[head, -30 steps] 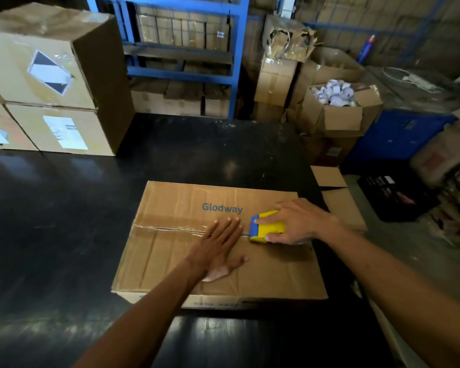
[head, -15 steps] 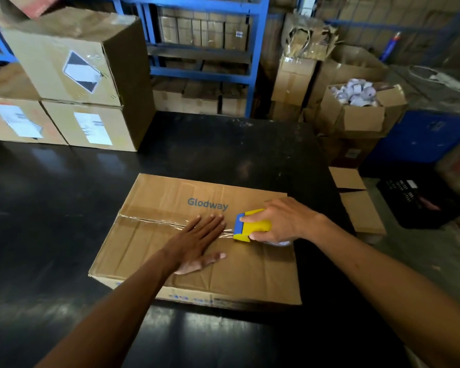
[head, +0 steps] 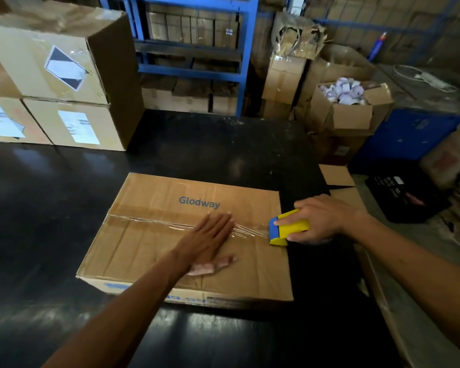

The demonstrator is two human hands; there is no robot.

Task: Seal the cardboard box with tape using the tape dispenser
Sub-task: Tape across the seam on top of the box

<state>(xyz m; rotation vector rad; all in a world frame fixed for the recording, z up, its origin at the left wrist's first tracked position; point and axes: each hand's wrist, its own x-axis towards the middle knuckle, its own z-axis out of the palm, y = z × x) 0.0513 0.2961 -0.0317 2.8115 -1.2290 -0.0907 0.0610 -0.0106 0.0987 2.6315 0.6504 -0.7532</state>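
We see the right hand [head: 325, 219] wrapped tight around the yellow-and-blue tape dispenser [head: 288, 227], right at the right edge of the cardboard box [head: 154, 251], blue end pointing left. The clear tape [head: 246, 231] runs left-right along the seam. The left hand [head: 209, 243] lies flat, fingers spread, on the lid. Far right, an open carton [head: 352, 115] holds white rolls [head: 341, 91].

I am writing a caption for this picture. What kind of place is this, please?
Probably a warehouse packing area: stacked brown cardboard boxes with shipping labels, blue metal storage shelving filled with cartons, and an open cardboard box of white rolls beside the black work table.
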